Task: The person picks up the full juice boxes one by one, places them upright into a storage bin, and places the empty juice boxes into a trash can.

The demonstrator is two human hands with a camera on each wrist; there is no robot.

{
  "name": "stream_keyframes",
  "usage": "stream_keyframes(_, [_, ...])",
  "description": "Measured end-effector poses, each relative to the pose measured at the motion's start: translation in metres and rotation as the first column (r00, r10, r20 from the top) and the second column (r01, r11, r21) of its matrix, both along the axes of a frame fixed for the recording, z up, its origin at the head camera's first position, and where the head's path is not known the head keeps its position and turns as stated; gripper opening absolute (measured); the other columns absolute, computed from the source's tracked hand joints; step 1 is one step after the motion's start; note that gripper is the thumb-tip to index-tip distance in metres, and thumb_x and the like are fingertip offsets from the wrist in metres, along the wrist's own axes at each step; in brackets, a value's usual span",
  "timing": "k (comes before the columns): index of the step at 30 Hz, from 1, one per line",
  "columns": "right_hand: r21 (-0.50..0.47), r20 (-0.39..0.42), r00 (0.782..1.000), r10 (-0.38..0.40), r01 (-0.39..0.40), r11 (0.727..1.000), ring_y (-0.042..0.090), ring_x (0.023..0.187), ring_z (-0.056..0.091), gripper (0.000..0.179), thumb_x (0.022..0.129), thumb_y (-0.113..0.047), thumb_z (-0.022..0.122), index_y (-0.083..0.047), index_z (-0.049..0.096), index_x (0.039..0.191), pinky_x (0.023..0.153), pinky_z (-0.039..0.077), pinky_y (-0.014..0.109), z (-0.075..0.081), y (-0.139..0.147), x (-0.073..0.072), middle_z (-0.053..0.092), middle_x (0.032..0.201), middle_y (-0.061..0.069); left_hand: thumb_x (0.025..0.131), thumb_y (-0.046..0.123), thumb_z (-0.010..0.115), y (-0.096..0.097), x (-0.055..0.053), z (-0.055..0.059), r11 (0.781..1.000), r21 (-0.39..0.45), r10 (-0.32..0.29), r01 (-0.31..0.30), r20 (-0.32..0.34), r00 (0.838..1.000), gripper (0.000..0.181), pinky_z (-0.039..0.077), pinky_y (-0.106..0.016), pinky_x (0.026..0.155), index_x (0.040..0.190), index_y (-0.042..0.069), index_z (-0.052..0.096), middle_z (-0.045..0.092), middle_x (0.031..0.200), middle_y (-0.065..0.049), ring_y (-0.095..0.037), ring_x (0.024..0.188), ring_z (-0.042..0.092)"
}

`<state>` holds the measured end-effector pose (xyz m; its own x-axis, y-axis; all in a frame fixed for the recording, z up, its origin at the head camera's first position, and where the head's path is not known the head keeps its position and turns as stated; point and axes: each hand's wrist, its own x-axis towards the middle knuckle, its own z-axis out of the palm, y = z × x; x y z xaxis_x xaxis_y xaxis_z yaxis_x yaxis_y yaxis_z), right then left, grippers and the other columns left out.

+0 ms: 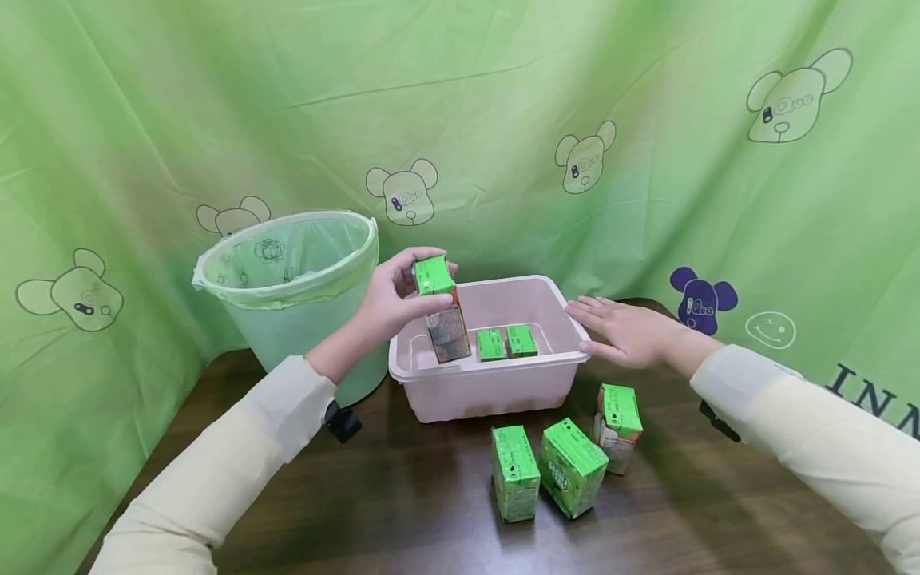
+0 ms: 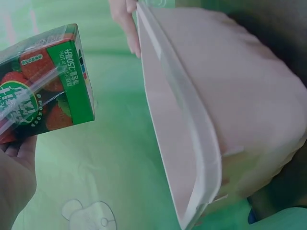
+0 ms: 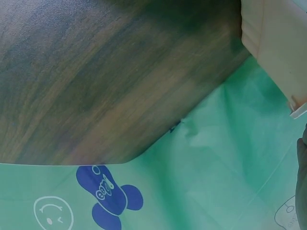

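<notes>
My left hand point(image 1: 402, 289) grips a juice box point(image 1: 449, 331) with a green top, held upright and a little tilted over the left part of a pale pink plastic bin point(image 1: 496, 391). Strawberry pictures and a straw show on the side of that juice box point(image 2: 45, 91) in the left wrist view. Two more green-topped juice boxes point(image 1: 492, 344) stand inside the bin. At the bin's right rim, my right hand point(image 1: 624, 329) rests with its fingers extended and holds nothing. Only a sliver of the right hand point(image 3: 301, 177) shows at the edge of the right wrist view.
Three juice boxes stand on the dark wooden table point(image 1: 402, 487) in front of the bin: one at left point(image 1: 516, 475), one in the middle point(image 1: 573, 467), one at right point(image 1: 618, 427). A green lined trash can point(image 1: 309, 319) stands left of the bin. Green curtain point(image 1: 496, 96) hangs behind.
</notes>
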<state>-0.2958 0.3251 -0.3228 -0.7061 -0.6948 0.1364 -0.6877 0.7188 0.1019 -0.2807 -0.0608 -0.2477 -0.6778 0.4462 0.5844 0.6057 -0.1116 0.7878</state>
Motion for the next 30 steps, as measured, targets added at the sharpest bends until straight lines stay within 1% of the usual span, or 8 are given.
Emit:
stream_keyframes(5, [-0.01, 0.011, 1.0, -0.001, 0.001, 1.0, 0.042, 0.139, 0.029, 0.063, 0.102, -0.035, 0.047, 0.007, 0.034, 0.146, 0.112, 0.027, 0.052, 0.001, 0.0, 0.002, 0.035, 0.151, 0.023, 0.08, -0.005, 0.071, 0.006, -0.016, 0.0, 0.999, -0.036, 0.031, -0.03, 0.047, 0.998, 0.05, 0.056, -0.03, 0.078, 0.127, -0.005, 0.053, 0.064, 0.117, -0.021, -0.017, 0.088, 0.066])
stream_keyframes(8, [-0.013, 0.016, 1.0, -0.003, 0.004, 1.0, 0.042, 0.139, 0.029, 0.063, 0.102, -0.035, 0.047, 0.007, 0.034, 0.146, 0.112, 0.027, 0.052, 0.002, -0.001, 0.003, 0.035, 0.151, 0.022, 0.08, -0.005, 0.073, 0.008, -0.026, -0.005, 0.997, -0.065, 0.054, -0.049, 0.071, 0.996, 0.051, 0.056, -0.03, 0.08, 0.127, -0.004, 0.053, 0.064, 0.118, -0.022, -0.016, 0.088, 0.066])
stream_keyframes(12, [-0.009, 0.013, 1.0, -0.006, 0.006, 1.0, 0.042, 0.138, 0.029, 0.063, 0.102, -0.036, 0.047, 0.006, 0.033, 0.147, 0.112, 0.027, 0.052, 0.001, -0.001, 0.002, 0.035, 0.151, 0.022, 0.078, -0.003, 0.076, 0.01, -0.038, -0.016, 0.986, -0.134, 0.109, -0.097, 0.085, 0.99, 0.053, 0.056, -0.03, 0.08, 0.127, -0.003, 0.054, 0.065, 0.117, -0.02, -0.017, 0.088, 0.065])
stream_keyframes(16, [-0.008, 0.012, 1.0, -0.008, 0.008, 1.0, 0.042, 0.139, 0.029, 0.064, 0.102, -0.036, 0.047, 0.006, 0.033, 0.147, 0.112, 0.027, 0.052, 0.0, 0.0, 0.001, 0.035, 0.151, 0.023, 0.077, 0.001, 0.08, 0.01, -0.048, -0.025, 0.967, -0.221, 0.153, -0.128, 0.099, 0.983, 0.056, 0.055, -0.029, 0.077, 0.127, -0.001, 0.055, 0.066, 0.109, -0.015, -0.018, 0.086, 0.063])
stream_keyframes(21, [-0.002, 0.01, 1.0, -0.014, 0.014, 1.0, 0.041, 0.139, 0.028, 0.064, 0.102, -0.037, 0.047, 0.006, 0.033, 0.147, 0.112, 0.027, 0.052, -0.001, 0.0, -0.001, 0.034, 0.151, 0.022, 0.075, 0.01, 0.083, 0.008, -0.057, -0.036, 0.929, -0.336, 0.195, -0.156, 0.085, 0.977, 0.058, 0.052, -0.027, 0.067, 0.126, 0.003, 0.057, 0.064, 0.092, -0.01, -0.018, 0.078, 0.059])
stream_keyframes(23, [0.0, 0.005, 1.0, -0.015, 0.015, 1.0, 0.042, 0.139, 0.028, 0.064, 0.102, -0.038, 0.047, 0.006, 0.033, 0.147, 0.112, 0.028, 0.052, -0.001, 0.0, -0.001, 0.034, 0.151, 0.021, 0.074, 0.011, 0.083, 0.008, -0.061, -0.041, 0.917, -0.369, 0.193, -0.152, 0.078, 0.978, 0.059, 0.052, -0.026, 0.064, 0.126, 0.003, 0.057, 0.064, 0.089, -0.009, -0.018, 0.076, 0.058])
stream_keyframes(26, [-0.005, -0.004, 1.0, -0.008, 0.008, 1.0, 0.043, 0.138, 0.03, 0.065, 0.101, -0.038, 0.048, 0.007, 0.035, 0.146, 0.11, 0.029, 0.053, -0.001, 0.0, -0.001, 0.036, 0.15, 0.023, 0.074, 0.012, 0.084, 0.008, -0.065, -0.048, 0.907, -0.399, 0.177, -0.135, 0.071, 0.982, 0.059, 0.05, -0.026, 0.061, 0.126, 0.001, 0.058, 0.063, 0.085, -0.008, -0.017, 0.072, 0.056])
stream_keyframes(30, [-0.007, -0.01, 1.0, -0.004, 0.004, 1.0, 0.044, 0.137, 0.031, 0.065, 0.101, -0.038, 0.048, 0.007, 0.035, 0.146, 0.11, 0.03, 0.054, -0.001, 0.001, 0.0, 0.036, 0.15, 0.023, 0.073, 0.014, 0.085, 0.007, -0.068, -0.055, 0.886, -0.447, 0.17, -0.127, 0.058, 0.984, 0.062, 0.048, -0.025, 0.06, 0.128, 0.002, 0.058, 0.062, 0.084, -0.007, -0.016, 0.072, 0.055])
